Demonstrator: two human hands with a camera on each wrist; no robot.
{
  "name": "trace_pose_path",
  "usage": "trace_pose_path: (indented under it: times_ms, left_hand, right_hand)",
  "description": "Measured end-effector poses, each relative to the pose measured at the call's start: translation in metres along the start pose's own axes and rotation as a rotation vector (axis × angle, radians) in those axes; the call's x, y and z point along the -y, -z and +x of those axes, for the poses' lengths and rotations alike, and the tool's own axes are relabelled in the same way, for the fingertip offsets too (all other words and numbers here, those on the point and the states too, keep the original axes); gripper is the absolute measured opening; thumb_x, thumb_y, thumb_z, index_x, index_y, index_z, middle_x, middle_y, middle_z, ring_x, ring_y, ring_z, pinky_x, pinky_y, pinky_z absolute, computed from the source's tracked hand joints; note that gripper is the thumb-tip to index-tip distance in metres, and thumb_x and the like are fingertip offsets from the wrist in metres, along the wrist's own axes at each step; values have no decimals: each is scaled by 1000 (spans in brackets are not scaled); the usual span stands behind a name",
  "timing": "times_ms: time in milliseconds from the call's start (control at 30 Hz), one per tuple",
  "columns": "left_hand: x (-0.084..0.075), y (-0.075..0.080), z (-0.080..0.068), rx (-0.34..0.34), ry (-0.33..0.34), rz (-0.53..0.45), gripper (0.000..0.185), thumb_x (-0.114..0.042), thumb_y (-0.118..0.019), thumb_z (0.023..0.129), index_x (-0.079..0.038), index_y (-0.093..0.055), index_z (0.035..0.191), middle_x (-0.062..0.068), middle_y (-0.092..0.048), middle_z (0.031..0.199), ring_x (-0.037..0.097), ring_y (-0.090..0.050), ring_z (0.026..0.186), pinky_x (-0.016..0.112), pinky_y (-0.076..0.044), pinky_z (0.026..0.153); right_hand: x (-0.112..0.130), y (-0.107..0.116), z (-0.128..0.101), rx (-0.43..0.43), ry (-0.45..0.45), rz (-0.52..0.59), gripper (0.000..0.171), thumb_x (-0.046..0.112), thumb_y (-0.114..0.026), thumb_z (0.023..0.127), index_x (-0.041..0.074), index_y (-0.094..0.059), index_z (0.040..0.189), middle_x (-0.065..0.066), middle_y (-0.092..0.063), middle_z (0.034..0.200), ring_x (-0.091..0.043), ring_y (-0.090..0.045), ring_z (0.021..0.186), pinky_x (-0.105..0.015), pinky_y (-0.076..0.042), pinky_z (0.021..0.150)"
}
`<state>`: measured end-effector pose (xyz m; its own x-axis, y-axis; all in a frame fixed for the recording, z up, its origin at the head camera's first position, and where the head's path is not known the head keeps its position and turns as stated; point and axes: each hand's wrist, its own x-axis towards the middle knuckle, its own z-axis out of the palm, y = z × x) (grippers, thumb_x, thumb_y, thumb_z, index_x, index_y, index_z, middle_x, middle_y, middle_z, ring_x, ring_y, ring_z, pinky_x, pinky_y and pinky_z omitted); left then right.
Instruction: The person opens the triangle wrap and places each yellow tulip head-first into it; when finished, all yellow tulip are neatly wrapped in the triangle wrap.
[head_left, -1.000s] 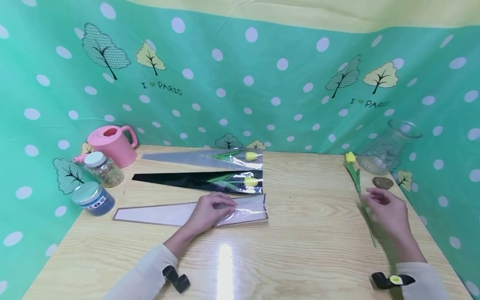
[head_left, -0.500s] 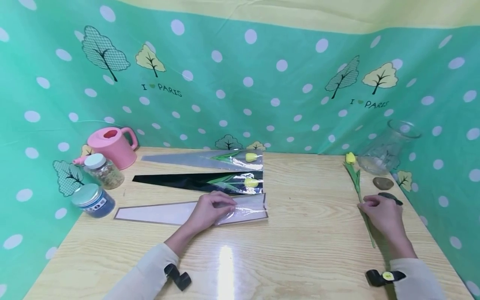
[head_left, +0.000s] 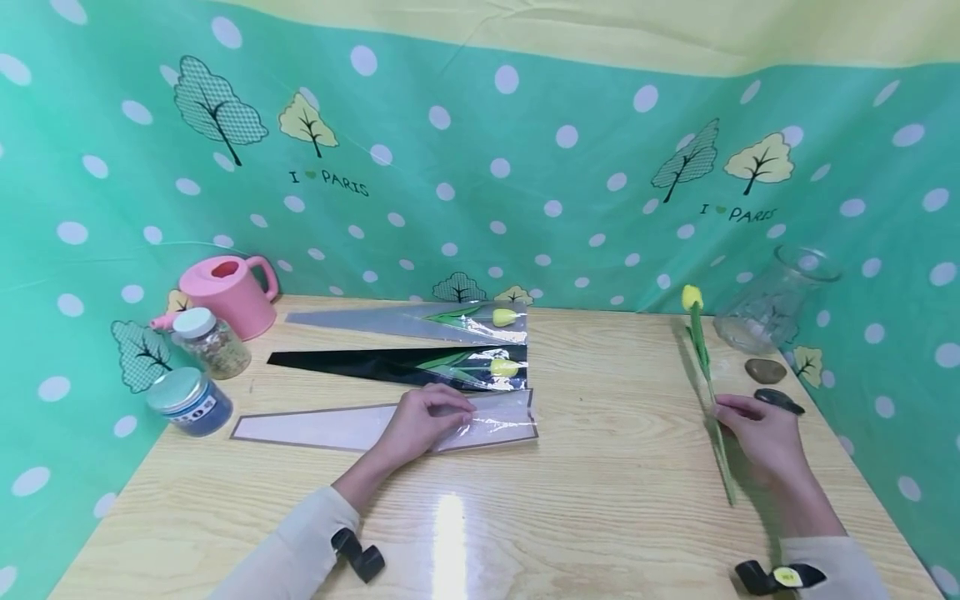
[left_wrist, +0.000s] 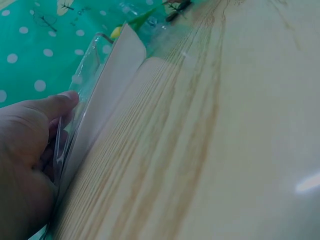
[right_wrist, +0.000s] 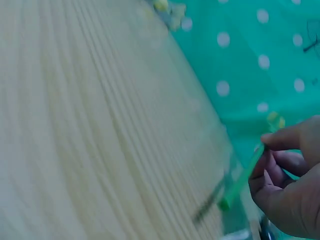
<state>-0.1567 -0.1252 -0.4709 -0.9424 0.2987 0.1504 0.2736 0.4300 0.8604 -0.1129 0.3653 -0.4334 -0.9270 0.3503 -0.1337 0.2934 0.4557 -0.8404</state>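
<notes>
My left hand (head_left: pixel 420 425) pinches the clear film of a white flower sleeve (head_left: pixel 315 427) with a dark border, lying flat on the table. In the left wrist view the thumb and fingers hold the film apart from the white backing (left_wrist: pixel 107 80). Over on the right, my right hand (head_left: pixel 768 437) pinches a yellow tulip (head_left: pixel 698 337) by its green stem, thumb against fingertips. The bloom points to the back, and a shadow beside the stem shows it lifted off the table. The right wrist view shows the cut end of the stem (right_wrist: pixel 237 187) below the fingers.
Behind the white sleeve lie a black sleeve (head_left: pixel 341 362) and a grey sleeve (head_left: pixel 360 318), each with a yellow tulip. A pink watering can (head_left: pixel 232 300) and two lidded jars (head_left: pixel 213 350) stand at left. A glass vase (head_left: pixel 772 304) and two dark stones (head_left: pixel 765 370) are at right.
My right hand has closed on the tulip's stem and raised it off the table, tilting it slightly left. The left hand has stayed on the white sleeve.
</notes>
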Motion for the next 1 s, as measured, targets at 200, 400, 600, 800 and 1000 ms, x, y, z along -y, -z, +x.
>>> trace_pose_path:
  times_ms: [200,400,600,800,1000]
  left_hand:
    - [-1,0,1,3,5,-14,14,-21,-86,85,-28,-83,96,-15,-77,101,12,-67,113,36,-48,108]
    - [-2,0,1,7,8,-19,14,-21,-85,85,-29,-83,96,-15,-77,101,12,-67,113,40,-47,110]
    - [-2,0,2,6,17,-23,13,-20,-85,86,-28,-83,96,-14,-77,103,13,-67,114,40,-48,109]
    - [-2,-1,2,12,22,-19,13,-20,-85,86,-28,-83,96,-14,-77,103,13,-67,114,41,-47,110]
    - [-2,-1,2,12,21,-21,13,-18,-85,86,-28,-83,95,-13,-78,103,14,-67,114,41,-47,110]
  right_hand:
    - [22,-19,-18,76,-67,622,12,7,-71,97,18,-77,97,11,-72,87,-5,-72,79,-20,-62,72]
    - [46,-50,-36,81,-147,988,10,0,-70,96,9,-69,99,1,-70,91,-12,-75,85,-25,-62,86]
    - [66,-88,-43,2,-209,1097,14,0,-69,96,6,-58,103,-3,-66,99,-15,-74,90,-28,-60,94]
    - [75,-129,-49,-50,-254,1130,9,-2,-65,98,4,-60,101,-6,-64,108,-16,-71,95,-32,-58,99]
    - [81,-163,-63,-17,-289,1101,8,-2,-61,100,5,-59,99,-6,-65,103,-17,-71,95,-34,-58,101]
